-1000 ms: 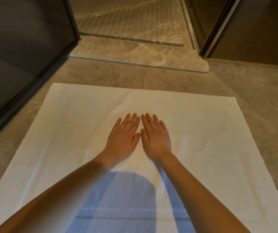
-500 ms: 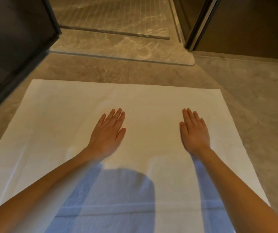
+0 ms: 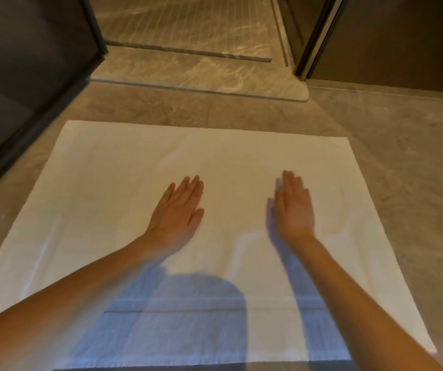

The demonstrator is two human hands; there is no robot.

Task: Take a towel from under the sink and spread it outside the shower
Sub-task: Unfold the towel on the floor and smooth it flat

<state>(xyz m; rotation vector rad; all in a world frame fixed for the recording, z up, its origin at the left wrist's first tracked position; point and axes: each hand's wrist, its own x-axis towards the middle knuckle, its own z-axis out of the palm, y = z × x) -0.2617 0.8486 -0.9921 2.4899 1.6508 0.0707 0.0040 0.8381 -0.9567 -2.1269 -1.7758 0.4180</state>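
Observation:
A white towel (image 3: 113,178) lies spread flat on the stone floor, its far edge a short way in front of the shower's raised marble threshold (image 3: 196,76). My left hand (image 3: 178,210) lies flat on the towel's middle, fingers straight and together. My right hand (image 3: 294,207) is to its right over the towel, fingers straight, tilted on its edge and blurred; it casts a shadow just to its left. Both forearms reach in from the bottom of the view.
Dark glass shower panels (image 3: 27,84) stand at the left, and a dark door frame (image 3: 314,41) at the upper right. The tiled shower floor (image 3: 188,22) lies beyond the threshold. Bare stone floor (image 3: 407,167) runs along the towel's right side.
A second ago both hands lay side by side at the towel's centre. They slid apart, and now the right hand has come back a little inward and tilted up; the left stays flat.

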